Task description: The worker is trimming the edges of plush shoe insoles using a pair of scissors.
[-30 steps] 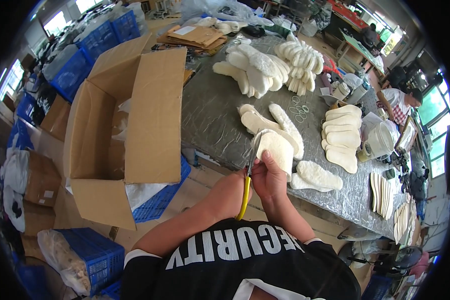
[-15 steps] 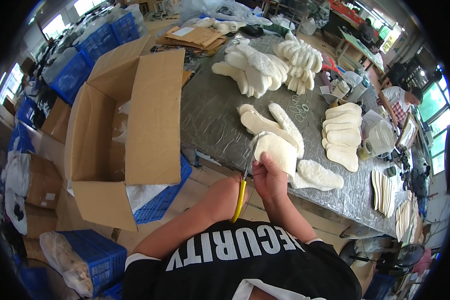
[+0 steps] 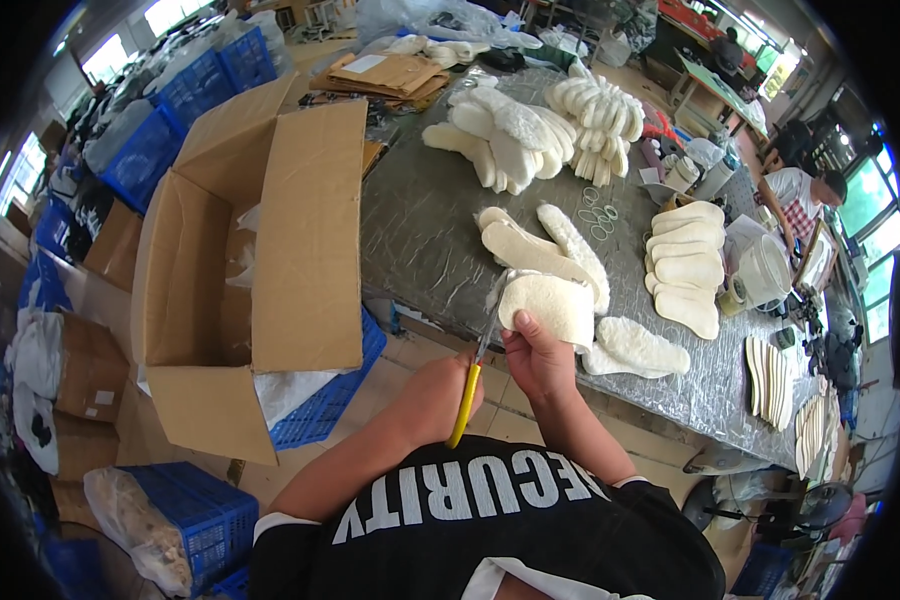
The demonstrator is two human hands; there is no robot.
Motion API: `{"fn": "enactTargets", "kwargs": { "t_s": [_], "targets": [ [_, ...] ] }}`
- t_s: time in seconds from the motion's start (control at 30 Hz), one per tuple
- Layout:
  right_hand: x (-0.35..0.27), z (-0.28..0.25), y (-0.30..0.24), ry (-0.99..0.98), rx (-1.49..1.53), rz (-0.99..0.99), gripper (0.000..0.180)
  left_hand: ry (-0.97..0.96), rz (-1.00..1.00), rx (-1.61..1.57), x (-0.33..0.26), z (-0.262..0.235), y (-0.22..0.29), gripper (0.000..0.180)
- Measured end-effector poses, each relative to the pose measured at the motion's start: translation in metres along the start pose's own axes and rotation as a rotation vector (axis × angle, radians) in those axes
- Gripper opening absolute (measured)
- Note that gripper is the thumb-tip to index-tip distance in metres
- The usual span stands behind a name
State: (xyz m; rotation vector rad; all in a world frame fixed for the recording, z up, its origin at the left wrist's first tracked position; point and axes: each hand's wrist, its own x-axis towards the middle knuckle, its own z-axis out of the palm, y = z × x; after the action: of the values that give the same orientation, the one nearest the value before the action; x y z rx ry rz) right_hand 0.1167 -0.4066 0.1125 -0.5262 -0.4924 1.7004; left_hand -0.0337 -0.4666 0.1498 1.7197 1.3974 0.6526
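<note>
My left hand point(image 3: 438, 392) grips yellow-handled scissors point(image 3: 473, 378) whose blades reach up to the edge of a cream fleecy insole point(image 3: 552, 303). My right hand point(image 3: 536, 356) holds that insole from below, thumb on its face, just over the near edge of the grey table point(image 3: 420, 240). Right behind the held piece lie a few more fleecy insoles point(image 3: 540, 250), and another insole point(image 3: 638, 345) lies to its right.
A big open cardboard box point(image 3: 260, 260) stands at my left on a blue crate point(image 3: 320, 410). Heaps of fleecy insoles point(image 3: 515, 130) and a row of flat insoles point(image 3: 685, 265) cover the table. Another person point(image 3: 805, 195) stands at the far right. Blue crates and boxes crowd the floor.
The insole has been turned a little in my right hand and the scissors have worked along its left edge. Both hands stay in the same place.
</note>
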Motion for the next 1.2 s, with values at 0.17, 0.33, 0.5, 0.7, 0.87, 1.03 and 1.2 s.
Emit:
{"fn": "enactTargets", "kwargs": {
  "t_s": [0.17,0.33,0.5,0.7,0.87,1.03,1.2],
  "targets": [
    [0.000,-0.006,0.001,-0.057,-0.045,0.026,0.040,-0.021,0.015,0.048,-0.002,-0.003,-0.005,0.017],
    [0.001,-0.007,-0.002,-0.085,-0.050,0.049,0.040,-0.053,0.046,0.016,-0.003,-0.006,-0.006,0.019],
    [-0.002,-0.001,0.002,-0.050,-0.031,0.028,0.038,-0.091,-0.082,0.105,-0.006,-0.011,0.001,0.021],
    [-0.008,0.000,0.006,-0.004,-0.120,-0.037,0.037,-0.042,-0.068,0.162,-0.008,-0.005,-0.006,0.023],
    [-0.007,0.003,0.006,0.098,-0.051,-0.086,0.035,-0.141,-0.057,0.094,-0.008,-0.004,-0.005,0.022],
    [-0.011,0.001,0.011,0.097,-0.120,-0.068,0.034,-0.175,-0.121,-0.029,-0.005,-0.009,0.009,0.019],
    [-0.012,0.005,0.011,0.041,-0.096,-0.088,0.033,-0.155,-0.062,0.000,-0.002,-0.004,0.004,0.017]
  ]
}}
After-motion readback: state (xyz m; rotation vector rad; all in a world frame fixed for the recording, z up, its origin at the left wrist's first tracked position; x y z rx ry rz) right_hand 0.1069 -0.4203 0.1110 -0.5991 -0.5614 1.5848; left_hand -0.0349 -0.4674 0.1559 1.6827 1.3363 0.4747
